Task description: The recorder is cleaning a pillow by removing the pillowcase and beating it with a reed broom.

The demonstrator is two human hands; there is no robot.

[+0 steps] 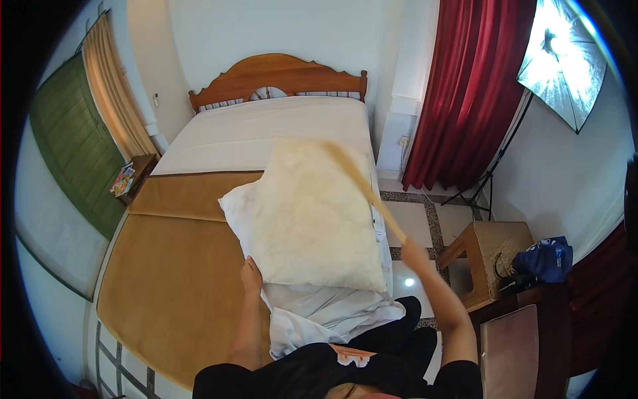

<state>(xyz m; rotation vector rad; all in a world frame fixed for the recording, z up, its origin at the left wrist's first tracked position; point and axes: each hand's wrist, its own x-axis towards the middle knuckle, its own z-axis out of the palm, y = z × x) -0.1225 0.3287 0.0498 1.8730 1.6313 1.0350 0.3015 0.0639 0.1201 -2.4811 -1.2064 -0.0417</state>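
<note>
A cream-coloured pillow [319, 219] lies on top of white bedding or pillows [329, 309] at the near right of the bed. My left hand [251, 274] holds the left edge of this pile near the pillow's lower left corner. My right hand [414, 257] grips the near end of a straw-coloured stick or rod-like beater [371, 194]. Its blurred far part widens and passes over the upper right of the pillow; whether it touches the pillow I cannot tell.
A brown blanket [169, 279] covers the left of the bed, white sheet [279, 117] behind it. A wooden headboard [294, 75] stands at the back. To the right are a woven-top stool [498, 239], a blue bag [546, 259] and a lamp tripod [491, 174].
</note>
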